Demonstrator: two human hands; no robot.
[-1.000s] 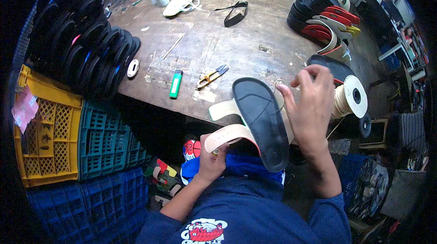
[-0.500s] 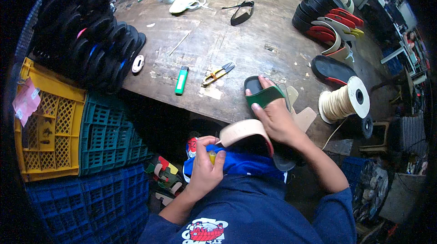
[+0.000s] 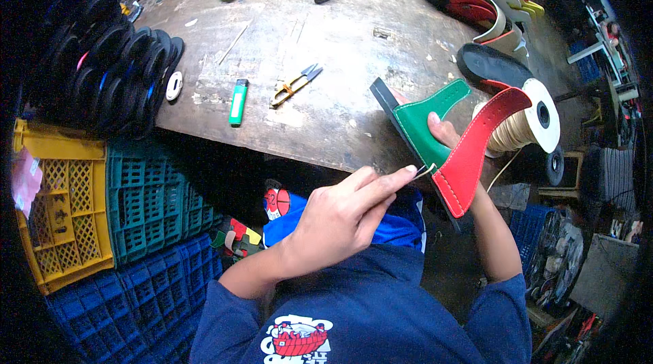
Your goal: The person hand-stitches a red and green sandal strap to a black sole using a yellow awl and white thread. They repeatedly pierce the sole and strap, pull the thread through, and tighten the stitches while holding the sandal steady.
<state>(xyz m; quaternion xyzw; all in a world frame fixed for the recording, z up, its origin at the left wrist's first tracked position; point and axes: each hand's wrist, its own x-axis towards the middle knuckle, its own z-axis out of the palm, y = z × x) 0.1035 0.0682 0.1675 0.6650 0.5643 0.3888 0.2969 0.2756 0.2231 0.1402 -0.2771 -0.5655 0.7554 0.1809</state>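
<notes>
Squarely between two hands: a strapped sandal

From the head view, I see the sandal (image 3: pixel 437 154) held tilted on its side at the surface's (image 3: pixel 326 38) near edge. Its right hand (image 3: pixel 445 133) grip comes from behind, thumb pressed over the green strap (image 3: pixel 416 125), fingers mostly hidden beyond the sole (image 3: pixel 385 95). A red strap (image 3: pixel 478 153) flares out next to the green one.

The left hand (image 3: pixel 340 211) is bunched narrow, index finger stretched toward a thin pale strand (image 3: pixel 426 171) at the sole's edge; whether it pinches that strand I can't tell. From these fingertips the sandal lies just right and slightly away, its long axis slanting from far left to near right, so they meet its edge crosswise. Although the right hand touches the sandal, the left is nearer the strand. A spool (image 3: pixel 543 115) stands beyond, to the right.
</notes>
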